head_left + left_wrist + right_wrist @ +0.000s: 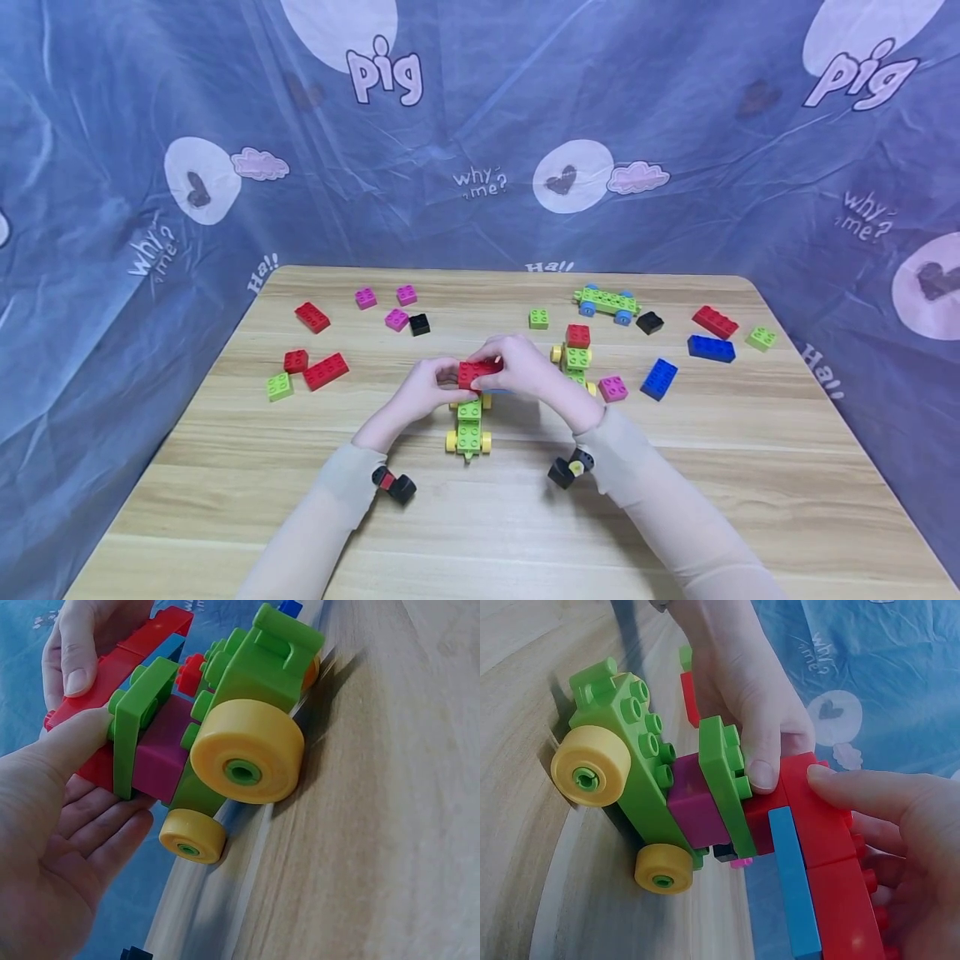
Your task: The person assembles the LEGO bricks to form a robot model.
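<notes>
A toy car on a green base (469, 433) with yellow wheels (247, 750) stands on the table between the hands. Stacked on its front part are a magenta brick (696, 801), a green plate (724, 787), red bricks (474, 375) and a flat blue piece (795, 881). My left hand (429, 387) holds the stack, its thumb against the lower red brick (769, 817) and its fingers on the far side. From the right, my right hand (525, 367) grips the upper red bricks (829, 840) between thumb and fingers.
Right of the hands stands a second green car (576, 358) with a red brick on it. Farther back is a green car base (607, 302) with blue wheels. Loose red bricks (326, 372) and magenta bricks (365, 298) lie left; blue bricks (711, 348) lie right.
</notes>
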`<state>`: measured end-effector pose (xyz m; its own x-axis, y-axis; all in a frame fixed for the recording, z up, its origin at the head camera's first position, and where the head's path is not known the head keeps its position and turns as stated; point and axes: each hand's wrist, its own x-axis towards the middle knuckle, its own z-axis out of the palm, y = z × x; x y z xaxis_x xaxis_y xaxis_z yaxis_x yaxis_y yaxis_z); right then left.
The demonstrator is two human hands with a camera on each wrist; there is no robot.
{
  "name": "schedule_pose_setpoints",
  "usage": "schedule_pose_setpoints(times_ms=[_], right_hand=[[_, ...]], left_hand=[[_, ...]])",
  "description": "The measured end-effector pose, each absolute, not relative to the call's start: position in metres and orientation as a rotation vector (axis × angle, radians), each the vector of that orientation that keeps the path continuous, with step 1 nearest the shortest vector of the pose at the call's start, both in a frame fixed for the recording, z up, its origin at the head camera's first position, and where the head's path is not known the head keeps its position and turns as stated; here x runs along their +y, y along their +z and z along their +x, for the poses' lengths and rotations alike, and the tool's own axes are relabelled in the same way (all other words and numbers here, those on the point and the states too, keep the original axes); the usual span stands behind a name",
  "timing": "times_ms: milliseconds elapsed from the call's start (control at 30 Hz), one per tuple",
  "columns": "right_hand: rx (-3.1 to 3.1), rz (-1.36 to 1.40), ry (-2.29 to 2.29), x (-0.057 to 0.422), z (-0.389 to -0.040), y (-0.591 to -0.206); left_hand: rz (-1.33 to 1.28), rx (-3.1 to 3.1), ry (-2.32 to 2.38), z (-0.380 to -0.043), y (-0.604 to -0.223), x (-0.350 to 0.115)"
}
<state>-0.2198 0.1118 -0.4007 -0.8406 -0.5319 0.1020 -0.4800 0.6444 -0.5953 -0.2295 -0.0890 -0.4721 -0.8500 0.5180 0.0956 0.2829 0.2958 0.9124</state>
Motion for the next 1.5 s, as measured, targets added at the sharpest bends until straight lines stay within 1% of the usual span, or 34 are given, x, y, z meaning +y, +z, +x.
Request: schedule_pose_setpoints(times_ms=[533,933,1200,1500], right_hand=[[2.811,-0.844,-0.922,0.111,-0.216,-0.402],[2.803,-0.865,-0.937,0.114,-0.214,-0.402],[2.758,-0.81,-1.134,0.132,-0.208,-0.397],[2.868,-0.716,-1.411,0.166,-0.211,-0.399]], left_hand=[[0.74,2.345,1.555,-0.228,-0.468,-0.09],[0.855,2.372,1.483,-0.227,-0.463,-0.092],[0.838,2.397,1.408,-0.227,-0.455,-0.095],[0.914,2.45,1.405,-0.229,-0.438,-0.09]])
